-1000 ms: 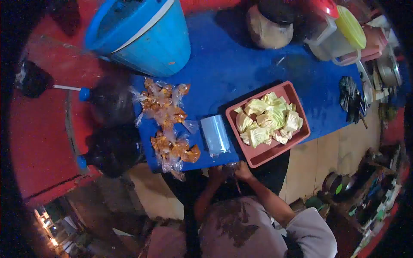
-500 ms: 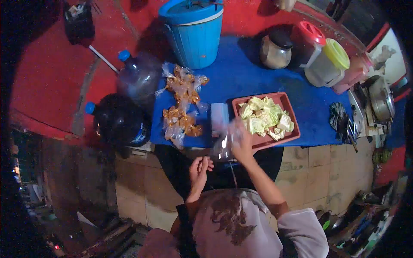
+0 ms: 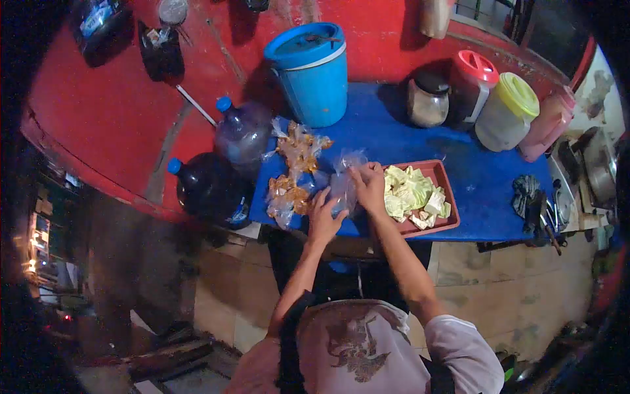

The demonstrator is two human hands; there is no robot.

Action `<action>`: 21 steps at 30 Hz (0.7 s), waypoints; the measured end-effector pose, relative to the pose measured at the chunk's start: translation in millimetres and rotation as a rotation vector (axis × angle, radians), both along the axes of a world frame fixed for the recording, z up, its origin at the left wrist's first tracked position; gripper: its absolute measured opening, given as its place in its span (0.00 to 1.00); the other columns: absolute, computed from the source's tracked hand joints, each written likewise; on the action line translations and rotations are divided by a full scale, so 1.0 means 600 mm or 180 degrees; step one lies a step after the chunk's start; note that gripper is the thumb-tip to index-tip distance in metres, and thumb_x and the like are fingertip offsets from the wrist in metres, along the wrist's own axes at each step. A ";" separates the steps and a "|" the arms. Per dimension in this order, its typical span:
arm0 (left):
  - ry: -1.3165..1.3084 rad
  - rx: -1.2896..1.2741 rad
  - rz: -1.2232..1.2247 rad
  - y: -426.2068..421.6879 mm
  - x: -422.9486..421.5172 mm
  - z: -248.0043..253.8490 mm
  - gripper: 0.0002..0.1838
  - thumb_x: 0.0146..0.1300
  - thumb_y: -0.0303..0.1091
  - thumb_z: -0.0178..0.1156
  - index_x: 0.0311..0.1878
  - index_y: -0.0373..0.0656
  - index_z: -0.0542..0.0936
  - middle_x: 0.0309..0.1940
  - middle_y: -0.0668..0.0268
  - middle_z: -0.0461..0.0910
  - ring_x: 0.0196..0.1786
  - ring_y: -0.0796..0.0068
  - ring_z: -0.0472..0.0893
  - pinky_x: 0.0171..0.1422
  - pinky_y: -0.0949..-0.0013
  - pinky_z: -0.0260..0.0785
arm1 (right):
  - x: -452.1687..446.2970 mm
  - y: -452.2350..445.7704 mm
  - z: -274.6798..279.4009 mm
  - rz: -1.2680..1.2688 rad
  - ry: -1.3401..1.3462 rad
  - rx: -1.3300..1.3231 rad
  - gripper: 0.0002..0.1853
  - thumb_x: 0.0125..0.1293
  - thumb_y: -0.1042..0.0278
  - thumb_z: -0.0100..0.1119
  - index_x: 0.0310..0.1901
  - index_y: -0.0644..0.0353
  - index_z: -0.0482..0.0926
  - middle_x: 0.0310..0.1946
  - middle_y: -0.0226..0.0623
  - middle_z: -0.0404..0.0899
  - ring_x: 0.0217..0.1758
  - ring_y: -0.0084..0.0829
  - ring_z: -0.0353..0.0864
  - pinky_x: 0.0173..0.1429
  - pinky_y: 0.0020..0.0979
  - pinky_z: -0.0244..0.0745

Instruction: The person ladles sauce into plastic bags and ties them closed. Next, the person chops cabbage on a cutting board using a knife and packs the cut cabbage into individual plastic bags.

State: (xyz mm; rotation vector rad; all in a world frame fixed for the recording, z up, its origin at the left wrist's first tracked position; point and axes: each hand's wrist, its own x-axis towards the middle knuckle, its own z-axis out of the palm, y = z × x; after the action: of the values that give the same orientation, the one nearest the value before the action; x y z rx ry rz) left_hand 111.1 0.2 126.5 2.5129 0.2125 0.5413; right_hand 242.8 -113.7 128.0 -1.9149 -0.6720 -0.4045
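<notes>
A clear plastic bag (image 3: 350,161) is pinched in my right hand (image 3: 371,187), above the table's front half and just left of the tray. My left hand (image 3: 324,217) has its fingers apart, with the fingertips at the edge of a pale stack of plastic bags (image 3: 342,192). To the right, a reddish-brown tray (image 3: 447,192) holds pieces of cut cabbage (image 3: 413,188); my right hand partly covers its left side. Tied plastic bags of orange-brown food (image 3: 289,190) lie left of my left hand.
The blue table (image 3: 485,197) carries a blue bucket (image 3: 312,85) at the back. A dark-lidded jar (image 3: 428,102) and pitchers (image 3: 505,111) line the back right. Utensils (image 3: 545,213) lie at the right edge. Large blue-capped bottles (image 3: 243,134) stand at the left.
My left hand has risen from below the table's front edge to the bag stack. My right hand has carried the plastic bag farther over the table. The camera view has shifted.
</notes>
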 end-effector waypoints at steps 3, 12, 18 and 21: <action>0.0231 0.0504 0.0276 -0.018 0.006 -0.012 0.20 0.54 0.36 0.65 0.50 0.41 0.80 0.61 0.54 0.70 0.63 0.50 0.67 0.68 0.53 0.56 | -0.006 0.002 0.002 -0.0031 0.1052 0.1082 0.13 0.62 0.65 0.61 0.45 0.65 0.79 0.31 0.45 0.80 0.33 0.39 0.79 0.37 0.36 0.71; -0.0203 0.0935 0.0536 -0.014 0.014 -0.018 0.27 0.53 0.44 0.66 0.50 0.33 0.77 0.56 0.41 0.68 0.60 0.40 0.66 0.65 0.49 0.57 | 0.004 -0.079 0.043 -0.0221 0.0490 0.1050 0.13 0.63 0.70 0.59 0.48 0.65 0.80 0.30 0.38 0.81 0.33 0.27 0.80 0.41 0.28 0.74; 0.0056 0.0630 0.0036 -0.010 0.018 0.065 0.35 0.49 0.39 0.69 0.59 0.36 0.70 0.54 0.45 0.70 0.56 0.45 0.71 0.61 0.49 0.62 | -0.059 -0.129 0.075 0.0202 0.1737 0.2345 0.12 0.62 0.71 0.60 0.44 0.70 0.80 0.29 0.36 0.82 0.30 0.23 0.79 0.36 0.23 0.73; 0.0351 0.0379 0.0189 -0.001 0.016 0.107 0.37 0.48 0.35 0.68 0.62 0.37 0.67 0.53 0.47 0.71 0.57 0.51 0.71 0.61 0.51 0.63 | -0.103 -0.153 0.073 0.0400 0.2076 0.2456 0.10 0.63 0.72 0.59 0.41 0.70 0.80 0.29 0.35 0.82 0.30 0.22 0.79 0.36 0.24 0.73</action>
State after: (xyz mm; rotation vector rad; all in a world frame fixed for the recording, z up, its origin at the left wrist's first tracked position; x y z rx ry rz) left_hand 120.5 -0.3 190.7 2.6625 0.3055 0.4513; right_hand 180.8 -205.5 172.0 -1.1462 -0.1484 0.0618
